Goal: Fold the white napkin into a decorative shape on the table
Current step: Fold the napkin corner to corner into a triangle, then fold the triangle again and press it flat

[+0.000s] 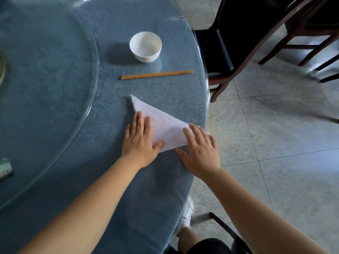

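Observation:
The white napkin (163,125) lies folded into a triangle on the blue table (117,180), one point aimed away from me. My left hand (140,142) rests flat on its left side, fingers spread, thumb on the near edge. My right hand (200,151) lies flat with fingers apart over the napkin's right corner, close to the table edge. Neither hand grips the cloth.
A white bowl (145,46) stands beyond the napkin, and a pair of wooden chopsticks (157,74) lies between them. A glass turntable (45,88) covers the left of the table. Dark wooden chairs (238,33) stand at the right, over a tiled floor.

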